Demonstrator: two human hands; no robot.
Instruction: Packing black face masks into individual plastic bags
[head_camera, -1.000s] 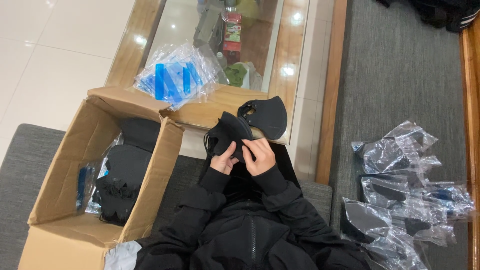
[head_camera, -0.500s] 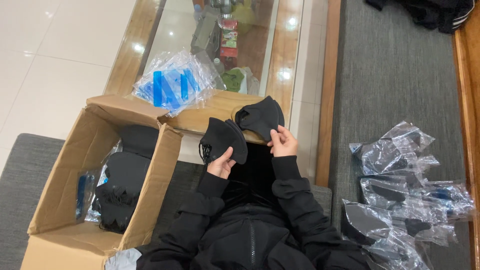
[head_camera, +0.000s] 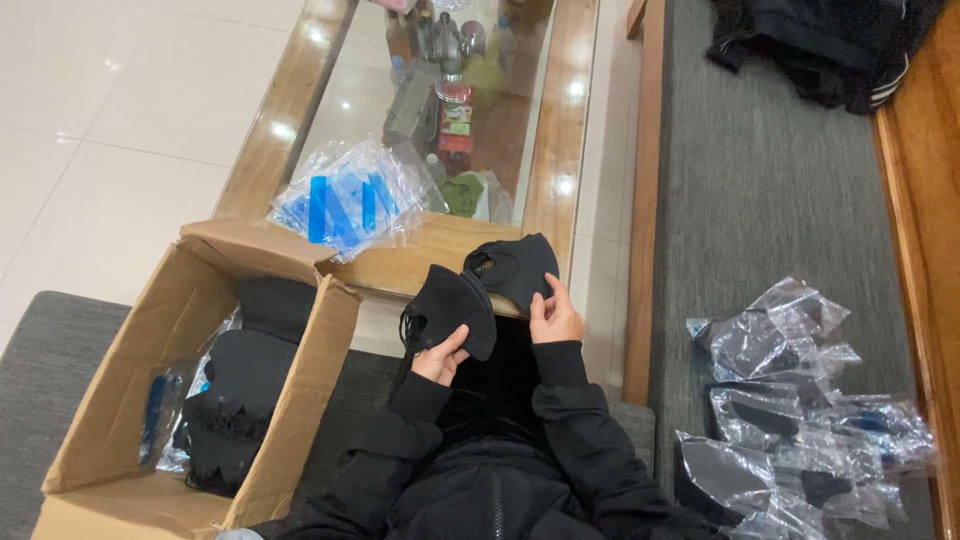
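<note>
A: Hands?
B: Left hand (head_camera: 443, 357) gripped one black mask (head_camera: 450, 310); right hand (head_camera: 553, 318) gripped another black mask (head_camera: 517, 268), both above lap.
A: Nearby?
B: Cardboard box (head_camera: 110, 420) left, bagged masks (head_camera: 800, 420) right.

Two black folded face masks, held apart: one (head_camera: 450, 310) in the left hand (head_camera: 440, 357), fold edge upward; the other (head_camera: 515, 268) higher in the right hand (head_camera: 555, 318), tilted

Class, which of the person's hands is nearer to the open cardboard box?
Left. The left hand, holding a black mask, is closer to the box; the right hand, holding another mask, lies farther from it.
</note>
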